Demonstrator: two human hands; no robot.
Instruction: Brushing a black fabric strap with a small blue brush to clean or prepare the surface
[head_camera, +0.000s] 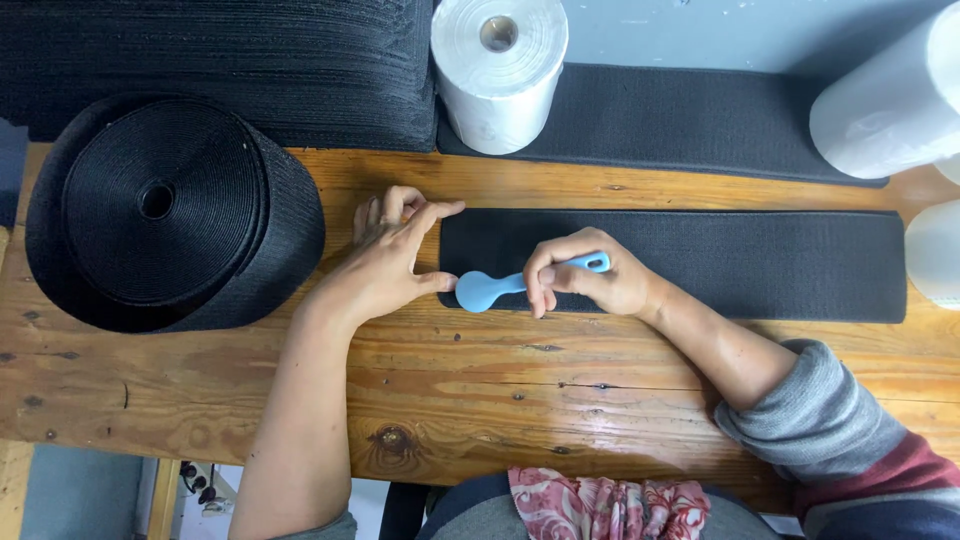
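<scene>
A flat strip of black elastic fabric (720, 262) lies across the wooden table (480, 380). My right hand (590, 275) grips a light blue spoon-shaped plastic tool (482, 290), its rounded end resting on the strip's left end. My left hand (392, 258) rests spread on the table at that same end, with thumb and forefinger touching the strip's left edge and holding nothing.
A large roll of black elastic (165, 210) stands at the left. Folded black fabric (250, 60) is piled behind it, and another black strip (690, 120) lies behind. A white roll (498, 70) stands at the back centre, with more white rolls (890, 100) at the right.
</scene>
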